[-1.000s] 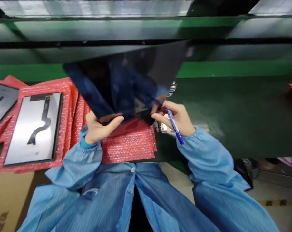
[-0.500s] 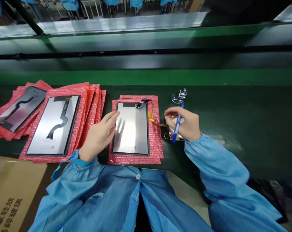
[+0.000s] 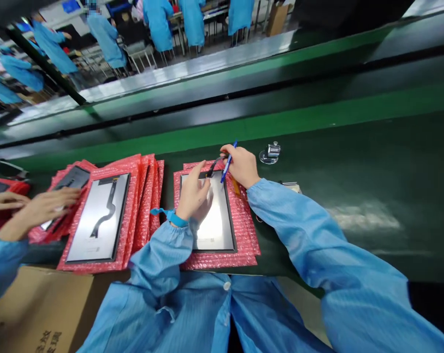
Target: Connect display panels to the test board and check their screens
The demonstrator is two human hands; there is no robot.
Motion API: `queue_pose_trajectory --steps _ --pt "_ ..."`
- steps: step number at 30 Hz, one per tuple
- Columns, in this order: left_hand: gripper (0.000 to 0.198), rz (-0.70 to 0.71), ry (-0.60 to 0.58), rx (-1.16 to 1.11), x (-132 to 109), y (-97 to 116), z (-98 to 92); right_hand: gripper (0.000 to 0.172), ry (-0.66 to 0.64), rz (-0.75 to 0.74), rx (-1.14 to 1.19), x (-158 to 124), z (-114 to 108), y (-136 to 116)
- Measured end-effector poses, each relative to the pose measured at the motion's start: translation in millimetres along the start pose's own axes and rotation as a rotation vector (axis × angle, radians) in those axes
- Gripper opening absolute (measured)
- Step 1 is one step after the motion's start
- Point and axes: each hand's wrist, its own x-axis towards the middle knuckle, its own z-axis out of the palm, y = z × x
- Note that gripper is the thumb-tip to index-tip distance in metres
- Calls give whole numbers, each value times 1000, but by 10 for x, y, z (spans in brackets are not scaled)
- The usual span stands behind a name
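Observation:
A display panel (image 3: pixel 216 223) with a silvery back lies on red bubble-wrap sheets (image 3: pixel 249 245) in front of me. My left hand (image 3: pixel 194 191) is over its upper left part, thumb and forefinger apart near the base of a black flex cable (image 3: pixel 211 169). At the panel's upper right corner my right hand (image 3: pixel 242 165) is closed, with a blue pen (image 3: pixel 228 163) held slanting in it. Its fingertips meet the raised free end of the flex cable. An orange ribbon (image 3: pixel 235 186) lies beside the panel, partly hidden by my right hand.
On the left, another panel (image 3: pixel 100 215) with a flex cable tops a pile of red bubble-wrap pouches (image 3: pixel 143 211). Another person's hands (image 3: pixel 49 208) are at the panels further left. A clear-and-metal roller device (image 3: pixel 270 153) stands right. A circuit board (image 3: pixel 291 187) is mostly behind my sleeve. A carton (image 3: pixel 41 304) stands below.
My right hand has moved left from the circuit board to the flex cable, pen still in it. My left hand has shifted over the panel. Another person's hands have appeared at left; the view has tilted.

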Motion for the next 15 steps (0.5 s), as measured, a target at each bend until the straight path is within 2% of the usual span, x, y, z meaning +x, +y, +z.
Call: queue_pose_trajectory --steps 2,5,7,9,11,15 --pt "45 -53 24 -65 6 34 -32 33 8 6 128 -27 -103 -64" --pt "44 -98 -5 -155 27 75 -70 46 -140 51 456 -180 -265 -115" --pt "43 -135 -127 -241 34 99 -92 49 -276 104 640 -321 -365 -117" --pt "41 -206 -306 -320 31 118 -101 45 -403 144 767 -449 -459 -100" --pt "39 -269 -412 -348 20 128 -90 40 -487 152 854 -535 -540 -76" --pt "26 -313 -356 -327 -11 122 -39 41 -508 135 953 -590 -599 -53"
